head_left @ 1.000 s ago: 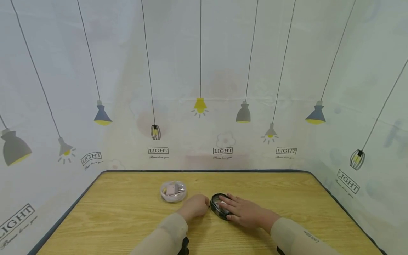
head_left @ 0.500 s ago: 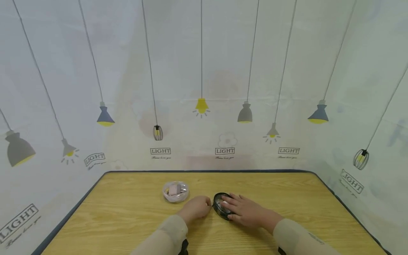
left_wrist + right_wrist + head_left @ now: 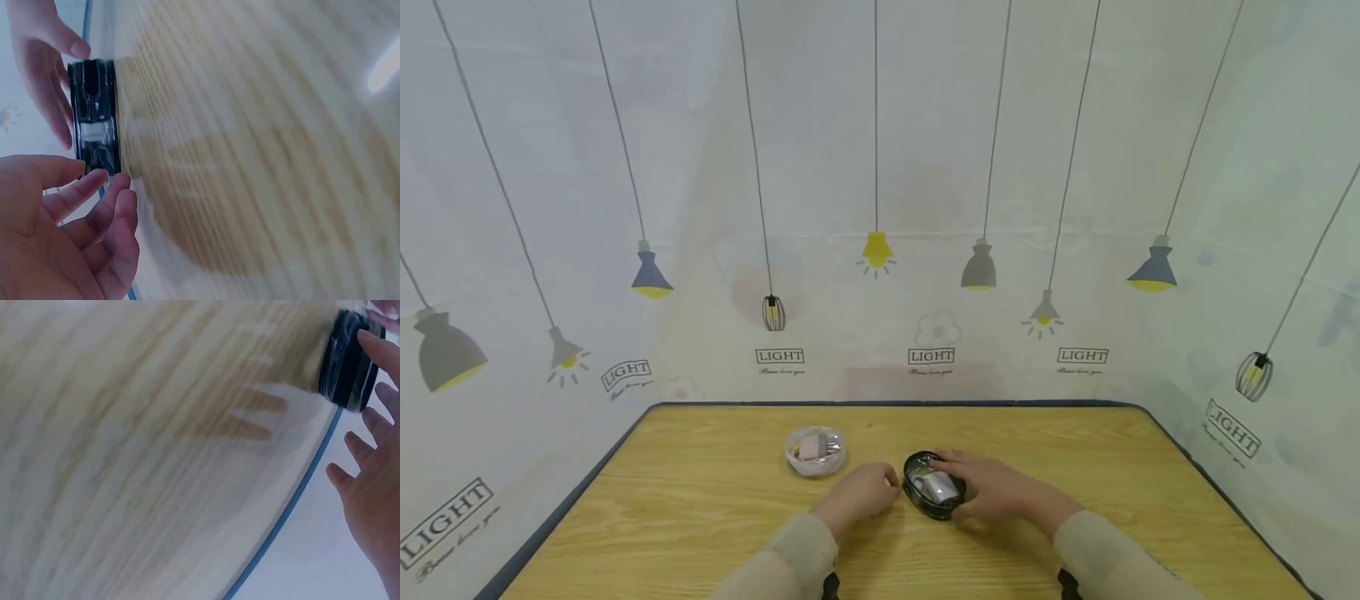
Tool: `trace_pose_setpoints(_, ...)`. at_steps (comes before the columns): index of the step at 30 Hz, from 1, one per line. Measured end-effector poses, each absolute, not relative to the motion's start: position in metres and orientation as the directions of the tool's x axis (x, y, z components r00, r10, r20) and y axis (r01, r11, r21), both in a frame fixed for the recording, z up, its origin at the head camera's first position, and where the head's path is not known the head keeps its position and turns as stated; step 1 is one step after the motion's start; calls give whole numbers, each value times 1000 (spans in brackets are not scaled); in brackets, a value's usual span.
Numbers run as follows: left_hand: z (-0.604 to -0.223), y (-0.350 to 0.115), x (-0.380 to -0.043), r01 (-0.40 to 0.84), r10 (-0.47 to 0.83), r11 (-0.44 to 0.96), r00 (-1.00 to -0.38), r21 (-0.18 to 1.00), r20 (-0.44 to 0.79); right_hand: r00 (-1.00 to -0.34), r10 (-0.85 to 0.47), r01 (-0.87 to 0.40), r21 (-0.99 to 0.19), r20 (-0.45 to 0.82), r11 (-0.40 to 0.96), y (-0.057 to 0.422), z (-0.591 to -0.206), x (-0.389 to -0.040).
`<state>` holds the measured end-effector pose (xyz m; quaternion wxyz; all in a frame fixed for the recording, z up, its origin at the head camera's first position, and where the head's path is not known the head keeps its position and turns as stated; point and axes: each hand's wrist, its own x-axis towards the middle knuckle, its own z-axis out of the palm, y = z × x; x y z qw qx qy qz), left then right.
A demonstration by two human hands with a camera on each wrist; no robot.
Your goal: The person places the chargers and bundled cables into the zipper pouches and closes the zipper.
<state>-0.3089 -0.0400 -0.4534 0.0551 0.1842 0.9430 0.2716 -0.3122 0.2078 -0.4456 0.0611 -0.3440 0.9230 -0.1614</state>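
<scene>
A round black-rimmed case [image 3: 917, 497] lies on the wooden table, with a silvery white item [image 3: 940, 485] inside it under the right fingers. In the left wrist view the black case [image 3: 95, 119] appears edge-on. My left hand [image 3: 861, 490] is at its left edge, thumb and forefinger pinching the rim; the pinched spot is small. My right hand [image 3: 996, 486] is at the right side, thumb by the near rim and straight fingers reaching over the far rim. In the right wrist view that hand [image 3: 381, 469] has its fingers spread, its thumb touching the case's side.
Left of the case and farther back is a clear round container [image 3: 795, 467] holding a pale pink plug [image 3: 812, 447]. The wooden table [image 3: 685, 500] has a dark edge at the back and sides, against a pale curtain [image 3: 850, 125] printed with lamps.
My right hand has slid right and lifted from flat on the case's top to its right side, baring the silvery item. The left hand has hardly moved. The view has shifted slightly.
</scene>
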Motion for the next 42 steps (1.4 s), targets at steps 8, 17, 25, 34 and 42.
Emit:
trace_pose_setpoints(8,-453,-34,-299,316,377,777,-926,544,-1,-800,-599,-526,-449,-26,722,212,-442,-324)
trace_pose_setpoints(17,-447,-21,-283,363,414,779,-910,512,15,-830,-556,-475,-479,-33,738,212,-442,-324)
trace_pose_setpoints(25,-451,-21,-282,320,362,769,-931,553,35,-875,-483,-379,-574,-33,726,205,-447,-316)
trace_pose_setpoints(34,-454,-19,-286,245,312,723,-950,646,11,-937,-345,-256,-572,-52,780,193,-451,-309)
trace_pose_setpoints(42,-458,-17,-294,150,214,716,-977,682,-10,-930,-363,-269,-557,-63,786,191,-451,-304)
